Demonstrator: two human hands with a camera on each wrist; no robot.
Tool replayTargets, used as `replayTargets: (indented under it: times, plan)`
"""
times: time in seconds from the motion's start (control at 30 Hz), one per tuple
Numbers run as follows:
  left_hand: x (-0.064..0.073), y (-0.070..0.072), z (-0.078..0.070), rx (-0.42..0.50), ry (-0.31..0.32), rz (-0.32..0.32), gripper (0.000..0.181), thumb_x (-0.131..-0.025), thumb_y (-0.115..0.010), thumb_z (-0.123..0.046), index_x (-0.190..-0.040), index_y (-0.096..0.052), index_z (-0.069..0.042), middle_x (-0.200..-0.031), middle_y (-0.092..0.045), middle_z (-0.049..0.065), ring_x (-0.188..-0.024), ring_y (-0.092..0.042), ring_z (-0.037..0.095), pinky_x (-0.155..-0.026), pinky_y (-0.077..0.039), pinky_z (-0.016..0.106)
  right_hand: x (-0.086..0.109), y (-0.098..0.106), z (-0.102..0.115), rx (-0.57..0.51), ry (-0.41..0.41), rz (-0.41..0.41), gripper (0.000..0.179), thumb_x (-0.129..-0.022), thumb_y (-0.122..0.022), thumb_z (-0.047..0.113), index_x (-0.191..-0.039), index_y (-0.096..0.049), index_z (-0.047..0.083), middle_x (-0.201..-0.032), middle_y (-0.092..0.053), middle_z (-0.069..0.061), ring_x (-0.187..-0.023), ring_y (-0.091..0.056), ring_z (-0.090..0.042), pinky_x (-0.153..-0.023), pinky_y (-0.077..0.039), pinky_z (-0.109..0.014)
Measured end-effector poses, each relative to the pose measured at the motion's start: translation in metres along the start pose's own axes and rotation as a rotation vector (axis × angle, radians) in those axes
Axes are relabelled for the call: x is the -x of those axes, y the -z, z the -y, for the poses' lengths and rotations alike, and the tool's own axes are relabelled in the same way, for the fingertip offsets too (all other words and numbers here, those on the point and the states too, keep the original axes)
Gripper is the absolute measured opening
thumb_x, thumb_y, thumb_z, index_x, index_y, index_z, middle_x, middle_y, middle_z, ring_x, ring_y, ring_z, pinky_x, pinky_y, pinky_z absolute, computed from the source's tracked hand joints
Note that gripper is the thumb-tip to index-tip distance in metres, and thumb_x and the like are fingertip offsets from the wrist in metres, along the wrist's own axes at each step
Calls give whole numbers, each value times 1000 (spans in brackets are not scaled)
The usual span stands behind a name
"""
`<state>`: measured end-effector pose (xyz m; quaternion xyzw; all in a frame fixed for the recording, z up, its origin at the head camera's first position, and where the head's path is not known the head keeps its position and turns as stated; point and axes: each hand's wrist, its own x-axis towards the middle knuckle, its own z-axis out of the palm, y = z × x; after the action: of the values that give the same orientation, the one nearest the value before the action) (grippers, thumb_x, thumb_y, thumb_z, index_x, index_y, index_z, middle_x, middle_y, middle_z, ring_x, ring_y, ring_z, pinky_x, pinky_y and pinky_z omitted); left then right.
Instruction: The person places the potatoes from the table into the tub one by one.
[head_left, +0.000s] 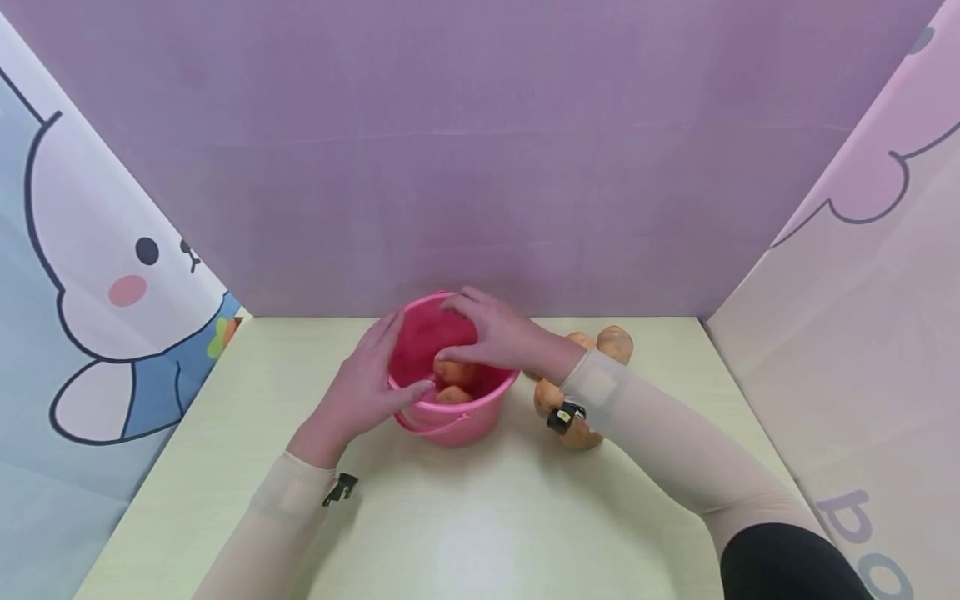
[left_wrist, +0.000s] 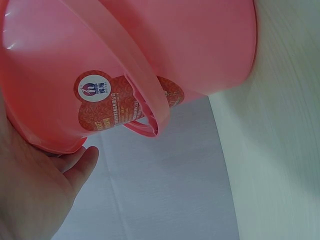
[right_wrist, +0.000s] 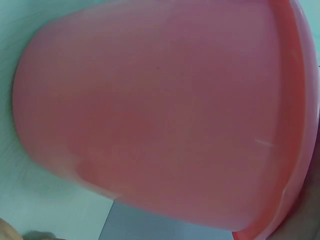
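Thumb and fingers apart, the left hand (head_left: 358, 385) rests on the pink bucket (head_left: 467, 427). Beneath the right hand (head_left: 491, 333), whose bent fingers stand apart from its thumb, two potatoes (head_left: 453, 397) show inside, one partly hidden by that thumb. Behind those fingers, the sleeve (head_left: 652, 433) covers parts of the loose potatoes (head_left: 615, 343). Only the left wrist view shows a printed label (left_wrist: 95, 89), beyond the left fingertips.

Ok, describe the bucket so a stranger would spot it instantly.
Start at the purple backdrop and drop to the back part of the pale table below it. The bucket stands there, left of some loose brown potatoes. Unlike them, it is pink and open-topped, with a handle and two more potatoes visible inside.
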<state>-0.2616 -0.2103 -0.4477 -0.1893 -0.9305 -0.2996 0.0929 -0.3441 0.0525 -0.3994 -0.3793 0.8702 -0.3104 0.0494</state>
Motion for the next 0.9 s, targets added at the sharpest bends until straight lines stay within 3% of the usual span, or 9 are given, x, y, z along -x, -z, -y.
replayTargets:
  times: [0.2,0.33,0.5,0.73,0.9]
  plan:
    - [0,-1,0,4,11,2,128,-85,-88,-64,-179,-17,-15,-182,-23,9,-162,-32,40,-97,-62,64,3,2,-4,1,20,-22,73,-93,-91,44,-152,-61,14,-145,-59,-6,-135,-59,-30,-100,-63,-46]
    - [-1,-1,1,-1,12,2,127,-86,-88,-64,-179,-17,-16,-182,-23,10,-161,-32,40,-97,-62,65,9,5,-5,7,39,-58,65,-94,-90,46,-146,-64,16,-137,-60,1,-129,-59,-21,-100,-63,-45]
    - [-1,-1,1,-2,10,2,125,-87,-86,-65,-179,-18,-15,-181,-24,11,-162,-31,41,-100,-61,66,20,13,-9,27,57,-116,52,-97,-86,48,-137,-66,20,-128,-58,10,-121,-59,-10,-98,-63,-34]
    - [-1,-1,0,5,18,2,125,-86,-89,-58,-179,-18,-15,-181,-24,11,-162,-31,41,-101,-60,67,42,25,-22,-1,49,-161,50,-99,-84,43,-136,-67,15,-129,-60,1,-120,-62,-21,-95,-65,-41]
    - [-1,-1,1,0,11,-1,123,-87,-87,-61,-179,-19,-14,-181,-24,11,-163,-29,41,-101,-60,67,62,27,-37,6,25,-198,46,-98,-87,35,-136,-69,14,-129,-61,0,-122,-61,-19,-96,-63,-42]
